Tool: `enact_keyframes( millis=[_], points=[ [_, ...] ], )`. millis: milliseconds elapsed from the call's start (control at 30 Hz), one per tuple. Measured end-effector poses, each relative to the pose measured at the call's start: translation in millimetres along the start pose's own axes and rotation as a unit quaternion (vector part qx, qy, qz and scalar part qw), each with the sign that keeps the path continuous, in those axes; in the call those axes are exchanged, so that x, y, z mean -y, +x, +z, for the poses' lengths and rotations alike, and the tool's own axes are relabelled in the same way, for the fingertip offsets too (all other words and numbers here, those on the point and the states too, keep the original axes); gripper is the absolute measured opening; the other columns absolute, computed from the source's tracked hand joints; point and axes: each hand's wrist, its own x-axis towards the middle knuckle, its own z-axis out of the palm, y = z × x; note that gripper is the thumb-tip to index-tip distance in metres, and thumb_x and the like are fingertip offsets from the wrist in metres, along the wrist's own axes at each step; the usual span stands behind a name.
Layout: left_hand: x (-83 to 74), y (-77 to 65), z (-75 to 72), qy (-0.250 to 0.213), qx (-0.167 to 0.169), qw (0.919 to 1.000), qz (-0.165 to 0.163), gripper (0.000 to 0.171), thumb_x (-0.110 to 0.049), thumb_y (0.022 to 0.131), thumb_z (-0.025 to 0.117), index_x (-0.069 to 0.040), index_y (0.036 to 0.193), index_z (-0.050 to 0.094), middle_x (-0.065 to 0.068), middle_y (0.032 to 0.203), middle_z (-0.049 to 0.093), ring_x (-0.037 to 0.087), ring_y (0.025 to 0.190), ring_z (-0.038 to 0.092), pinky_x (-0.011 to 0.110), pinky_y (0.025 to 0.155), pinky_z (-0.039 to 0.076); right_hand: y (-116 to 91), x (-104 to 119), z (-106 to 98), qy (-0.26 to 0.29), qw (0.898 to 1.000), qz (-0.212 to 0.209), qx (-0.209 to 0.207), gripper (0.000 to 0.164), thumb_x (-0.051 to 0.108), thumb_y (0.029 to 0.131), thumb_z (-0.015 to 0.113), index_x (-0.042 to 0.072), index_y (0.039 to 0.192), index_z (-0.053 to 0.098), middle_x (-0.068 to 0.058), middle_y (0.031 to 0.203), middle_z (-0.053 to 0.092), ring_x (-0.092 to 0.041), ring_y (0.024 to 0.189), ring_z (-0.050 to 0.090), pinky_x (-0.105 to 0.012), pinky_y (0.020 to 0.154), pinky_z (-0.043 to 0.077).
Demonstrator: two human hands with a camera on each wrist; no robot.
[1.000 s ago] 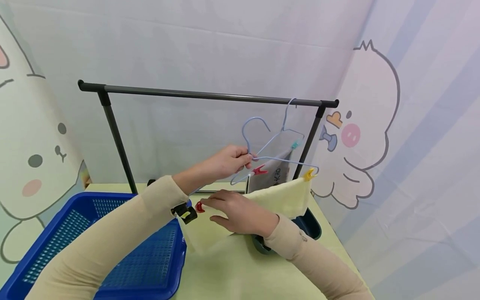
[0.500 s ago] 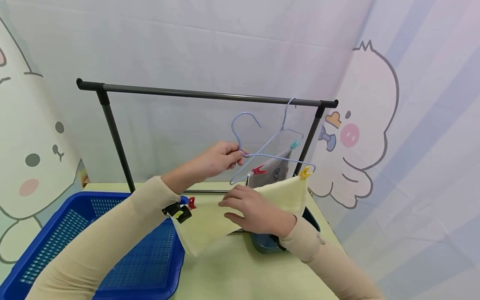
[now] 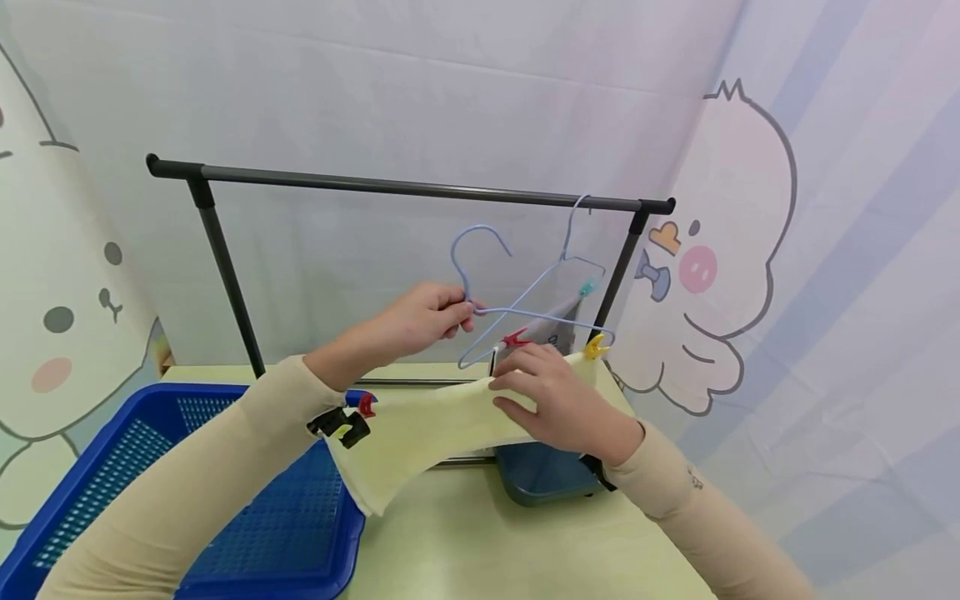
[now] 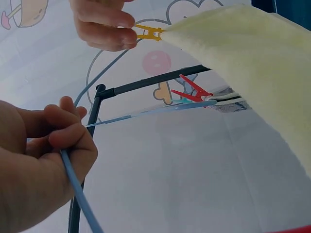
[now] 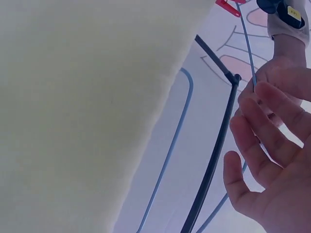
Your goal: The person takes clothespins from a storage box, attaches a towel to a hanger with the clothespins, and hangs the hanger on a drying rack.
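My left hand [image 3: 420, 321] grips a light-blue wire hanger [image 3: 547, 316] at the base of its hook. A pale yellow cloth [image 3: 427, 425] hangs from this hanger, with a yellow clothespin [image 3: 596, 347] at its right end and a red clothespin [image 3: 367, 405] at its left end, by my left wrist. My right hand [image 3: 566, 404] is by the cloth's upper edge, short of the yellow clothespin. Its fingers [image 5: 257, 155] look loosely extended with nothing between them in the right wrist view. The hanger's hook is free of the rack.
Behind stands a dark rack [image 3: 375, 184]. On its right end hangs another blue hanger [image 3: 568, 237], carrying a grey cloth [image 3: 562, 335] with red [image 3: 515, 337] and teal clothespins [image 3: 587, 287]. A blue basket [image 3: 352, 542] sits left on the table [image 3: 480, 542]; a dark bin [image 3: 536, 479] stands right.
My left hand has shifted left with the hanger and cloth. My right hand has left the red clothespin's area and moved right along the cloth toward the yellow clothespin.
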Motion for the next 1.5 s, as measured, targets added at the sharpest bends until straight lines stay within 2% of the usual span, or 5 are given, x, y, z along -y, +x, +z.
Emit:
enact_keyframes(
  millis=[267,567,733,1067,1500],
  points=[
    [1.6,-5.3,-2.8,0.013,0.009,0.9998,-0.009,0.023,-0.011,0.102,0.042,0.0,0.094,0.06,0.009,0.095,0.062,0.02,0.068,0.042,0.026,0.059,0.032,-2,-13,-10,-0.019,0.996,0.038,-0.085,0.02,0.001,0.077,0.075,0.008,0.093,0.067,-0.009,0.103,0.061,-0.027,0.097,0.054,-0.043,0.081,0.042],
    [8.9,-14.2,-8.1,0.032,0.017,0.9994,-0.001,0.022,-0.009,0.102,0.042,0.001,0.093,0.06,0.011,0.093,0.062,0.023,0.067,0.043,0.025,0.054,0.031,6,-13,-2,-0.047,0.989,0.081,-0.111,0.031,0.002,0.079,0.074,0.004,0.108,0.063,-0.014,0.109,0.057,-0.029,0.094,0.052,-0.042,0.079,0.042],
    [14.9,-20.1,-11.7,0.042,0.013,0.999,0.0,0.022,-0.009,0.102,0.041,0.001,0.095,0.061,0.01,0.093,0.062,0.021,0.065,0.041,0.024,0.052,0.03,16,-15,2,-0.063,0.988,0.11,-0.082,0.031,0.005,0.08,0.074,0.002,0.109,0.064,-0.014,0.105,0.059,-0.028,0.092,0.054,-0.043,0.079,0.043],
    [29.9,-28.9,-14.7,0.092,0.008,0.9953,0.029,0.025,-0.008,0.101,0.042,-0.002,0.084,0.059,0.009,0.098,0.066,0.019,0.078,0.058,0.027,0.057,0.036,32,-12,11,-0.052,0.992,0.117,0.004,0.018,0.005,0.09,0.063,0.001,0.108,0.065,-0.005,0.09,0.062,-0.016,0.076,0.056,-0.027,0.065,0.045],
    [38.5,-35.7,-14.9,0.119,0.011,0.9927,0.017,0.023,-0.011,0.102,0.042,-0.003,0.088,0.059,0.004,0.085,0.061,0.018,0.056,0.043,0.025,0.049,0.032,55,1,21,-0.065,0.993,0.1,0.027,0.012,0.01,0.094,0.059,0.009,0.104,0.066,0.002,0.078,0.056,-0.008,0.057,0.045,-0.02,0.052,0.037]
  ],
)
